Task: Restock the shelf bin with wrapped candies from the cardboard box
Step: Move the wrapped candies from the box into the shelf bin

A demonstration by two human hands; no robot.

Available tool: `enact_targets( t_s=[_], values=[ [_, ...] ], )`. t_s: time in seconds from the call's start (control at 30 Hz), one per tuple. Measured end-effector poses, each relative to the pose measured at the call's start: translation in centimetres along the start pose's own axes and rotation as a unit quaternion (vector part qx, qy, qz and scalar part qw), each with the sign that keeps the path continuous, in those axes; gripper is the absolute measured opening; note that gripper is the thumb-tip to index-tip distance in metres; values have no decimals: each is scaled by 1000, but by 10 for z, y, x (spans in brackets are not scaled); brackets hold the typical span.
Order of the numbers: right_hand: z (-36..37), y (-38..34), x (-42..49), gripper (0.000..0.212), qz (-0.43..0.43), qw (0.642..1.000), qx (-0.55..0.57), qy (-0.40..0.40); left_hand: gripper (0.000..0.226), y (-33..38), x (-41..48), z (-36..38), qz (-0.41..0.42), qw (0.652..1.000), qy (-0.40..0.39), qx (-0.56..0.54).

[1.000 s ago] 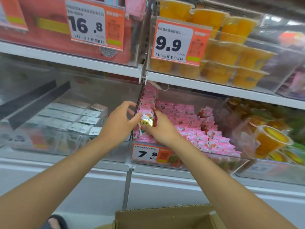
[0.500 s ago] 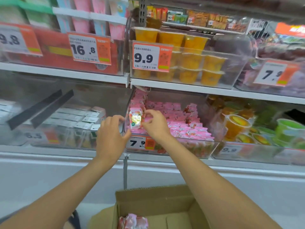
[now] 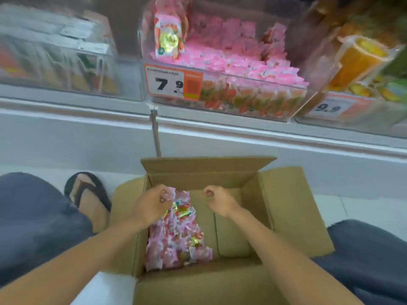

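Cardboard box (image 3: 286, 205) on white floor (image 3: 363, 208) below shelf bin (image 3: 253, 102). My left hand (image 3: 149, 209) pinches wrapped candies (image 3: 176, 238); right hand (image 3: 219, 200) fingers (image 3: 210, 192) curled, empty.

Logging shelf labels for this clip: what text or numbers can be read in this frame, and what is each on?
"7.9": price tag on the front of the pink candy bin.
"9.9": second price tag on the neighbouring bin at right, smeared but legible.
Small print above "7.9" and the print on the wrapped candies in the cardboard box: too blurred to read.
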State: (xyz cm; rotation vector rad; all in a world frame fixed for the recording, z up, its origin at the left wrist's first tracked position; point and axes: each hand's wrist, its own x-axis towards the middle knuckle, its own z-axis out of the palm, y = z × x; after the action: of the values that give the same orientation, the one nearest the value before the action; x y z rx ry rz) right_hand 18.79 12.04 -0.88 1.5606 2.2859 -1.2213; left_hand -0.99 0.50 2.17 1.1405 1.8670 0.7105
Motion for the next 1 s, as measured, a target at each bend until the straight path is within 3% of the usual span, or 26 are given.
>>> enact_targets(
  t_s=[0.17, 0.37, 0.57, 0.63, 0.73, 0.9, 1.0],
  values=[
    [77, 66, 9, 70, 79, 989, 17, -127, 21, -54, 3, 22, -66, 997, -38, 9],
    [147, 68, 34, 93, 157, 961, 226, -36, 18, -51, 4, 28, -56, 998, -24, 33],
    [152, 32, 63, 65, 185, 919, 345, 50, 16, -47, 4, 22, -74, 997, 1, 0],
    [150, 29, 67, 63, 197, 899, 391, 30, 15, -48, 5, 21, -83, 997, 6, -7],
    [137, 40, 68, 59, 210, 900, 382, 27, 16, -48, 6, 19, -84, 996, 3, -15],
    [76, 50, 37, 50, 148, 905, 397, -14, 18, -41, 10, 19, -101, 993, -6, -57],
    [39, 41, 15, 47, 97, 903, 415, -57, 45, -26, 9, 22, -138, 984, -65, -96]
  ],
)
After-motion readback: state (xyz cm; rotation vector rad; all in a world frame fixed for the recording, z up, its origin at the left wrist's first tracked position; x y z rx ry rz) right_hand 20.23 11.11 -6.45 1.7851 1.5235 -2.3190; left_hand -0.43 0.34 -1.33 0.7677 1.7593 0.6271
